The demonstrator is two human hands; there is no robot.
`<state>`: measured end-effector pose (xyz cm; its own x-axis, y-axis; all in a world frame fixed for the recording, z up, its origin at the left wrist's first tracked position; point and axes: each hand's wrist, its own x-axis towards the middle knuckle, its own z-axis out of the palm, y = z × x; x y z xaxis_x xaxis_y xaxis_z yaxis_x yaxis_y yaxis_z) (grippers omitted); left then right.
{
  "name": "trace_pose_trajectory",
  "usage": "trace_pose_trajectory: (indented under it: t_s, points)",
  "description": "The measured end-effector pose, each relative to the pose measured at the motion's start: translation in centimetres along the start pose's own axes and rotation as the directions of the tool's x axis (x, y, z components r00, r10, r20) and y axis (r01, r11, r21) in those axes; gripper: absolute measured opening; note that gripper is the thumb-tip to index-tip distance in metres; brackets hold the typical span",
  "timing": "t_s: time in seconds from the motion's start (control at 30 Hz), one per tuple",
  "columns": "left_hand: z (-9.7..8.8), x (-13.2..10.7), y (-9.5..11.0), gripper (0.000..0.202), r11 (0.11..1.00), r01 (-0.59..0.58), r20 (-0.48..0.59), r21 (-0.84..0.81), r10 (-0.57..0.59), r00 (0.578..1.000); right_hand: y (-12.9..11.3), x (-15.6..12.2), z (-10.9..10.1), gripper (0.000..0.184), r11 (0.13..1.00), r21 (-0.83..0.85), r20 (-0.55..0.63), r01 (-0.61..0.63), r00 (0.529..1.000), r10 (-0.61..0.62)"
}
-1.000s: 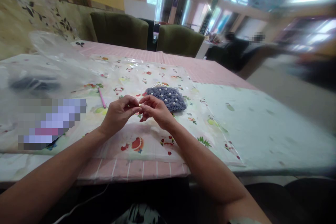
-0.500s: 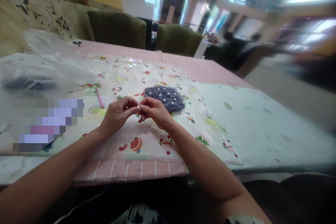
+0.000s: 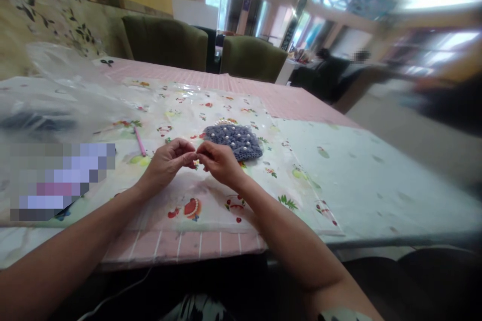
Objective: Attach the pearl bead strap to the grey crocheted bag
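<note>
My left hand and my right hand meet above the patterned plastic cover, fingertips pinched together. Whatever they pinch is tiny and hidden between the fingers now. Just behind my right hand lies a grey-blue crocheted pouch, dotted with white pearl beads. A string of pearls curves along its far edge. To the left of my left hand rests a thin pink stick, perhaps a crochet hook.
A clear plastic bag with something dark inside takes up the left side. A blurred-out flat object lies nearer. Small black scissors sit at the far left edge. Two green chairs stand across the table; people are in the background.
A small gold-coloured bit seen between the fingertips before is now covered. My right hand's fingers have curled in a little. The view has shifted slightly.
</note>
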<state>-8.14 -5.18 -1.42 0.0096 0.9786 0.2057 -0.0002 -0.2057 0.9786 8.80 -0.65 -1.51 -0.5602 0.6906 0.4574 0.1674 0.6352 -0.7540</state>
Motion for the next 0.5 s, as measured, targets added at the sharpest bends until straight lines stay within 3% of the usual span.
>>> trace_pose_trajectory:
  t_s: [0.13, 0.27, 0.5]
  points:
    - [-0.6, 0.1, 0.2, 0.035, 0.997, 0.046, 0.010, -0.057, -0.045, 0.999, 0.1, 0.1, -0.1, 0.012, 0.994, -0.039, -0.080, 0.105, 0.991, -0.108]
    - [-1.5, 0.6, 0.4, 0.032, 0.982, 0.187, 0.100, 0.026, -0.189, 0.977, 0.3, 0.2, -0.5, 0.015, 0.958, -0.142, -0.043, 0.248, 0.966, -0.256]
    - [-2.1, 0.9, 1.0, 0.028, 0.923, 0.386, 0.175, -0.011, -0.378, 0.909, 0.2, 0.1, -0.8, 0.016, 0.941, -0.234, 0.070, 0.245, 0.969, -0.235]
